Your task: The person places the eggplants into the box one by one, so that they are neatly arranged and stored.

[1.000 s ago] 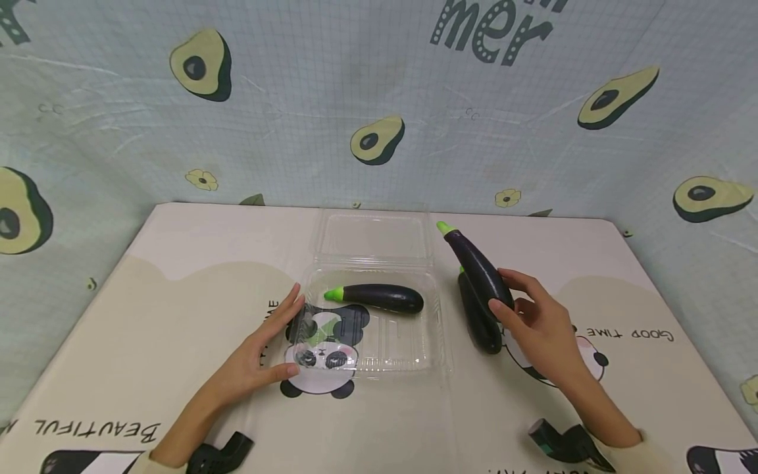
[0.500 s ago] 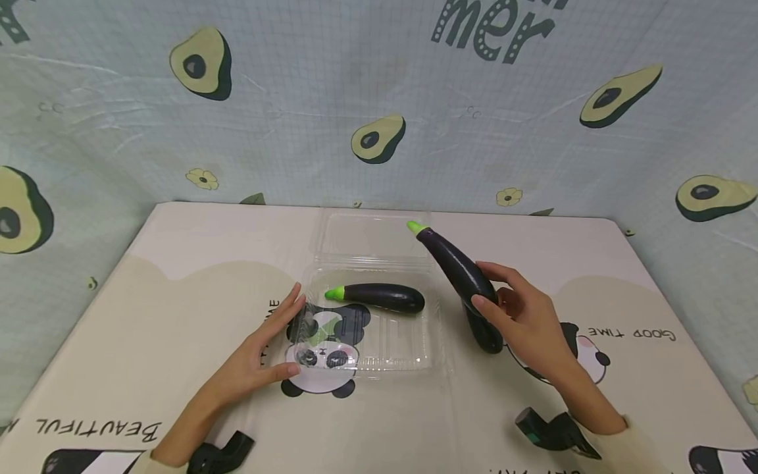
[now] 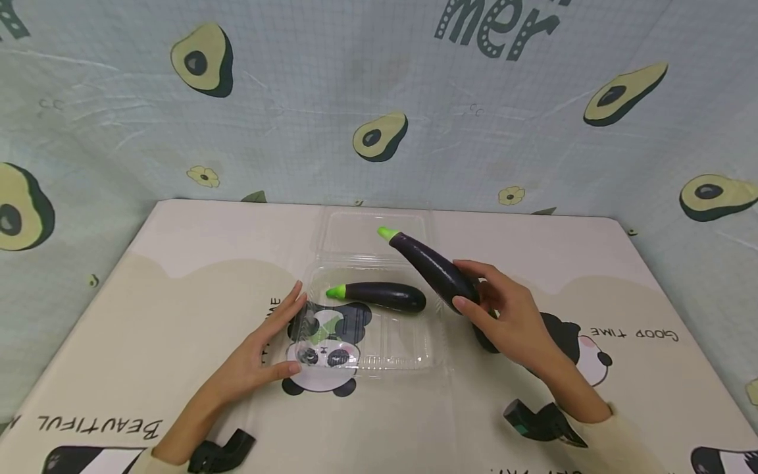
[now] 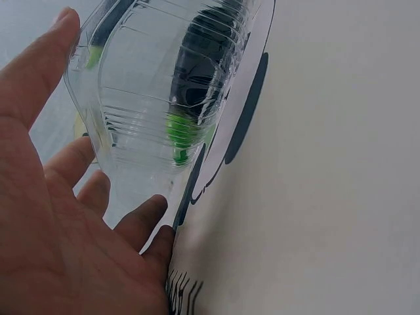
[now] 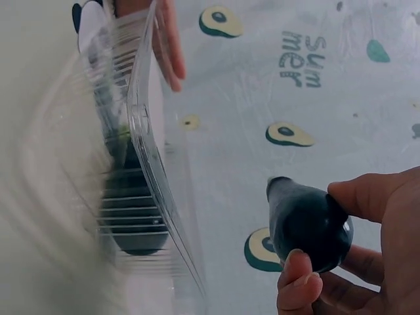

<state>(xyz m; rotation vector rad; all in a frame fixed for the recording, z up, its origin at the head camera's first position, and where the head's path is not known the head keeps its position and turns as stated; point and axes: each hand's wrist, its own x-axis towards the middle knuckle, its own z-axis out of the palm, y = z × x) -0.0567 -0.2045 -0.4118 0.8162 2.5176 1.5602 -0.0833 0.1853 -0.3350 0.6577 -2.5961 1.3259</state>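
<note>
A clear plastic clamshell container (image 3: 398,343) stands on the table, its lid (image 3: 355,232) laid back away from me. One dark purple eggplant (image 3: 385,296) with a green stem end lies inside it. My left hand (image 3: 269,345) has its fingers extended and touches the container's left side; the left wrist view shows the fingertips (image 4: 64,18) at the rim. My right hand (image 3: 512,319) grips a second eggplant (image 3: 435,268) by its thick end, raised over the container's right edge, stem end pointing far left. Beneath that hand, mostly hidden, a third eggplant (image 3: 485,341) lies on the table.
A pale cloth with panda prints and lettering covers the table (image 3: 177,329). Behind it and at the sides hangs a light curtain (image 3: 284,79) printed with avocados. A black wrist camera (image 3: 222,451) is on the left wrist, another camera (image 3: 541,421) on the right.
My right hand has carried the held eggplant leftward, from above the third eggplant to over the container's right edge. The left hand and the container have stayed in place.
</note>
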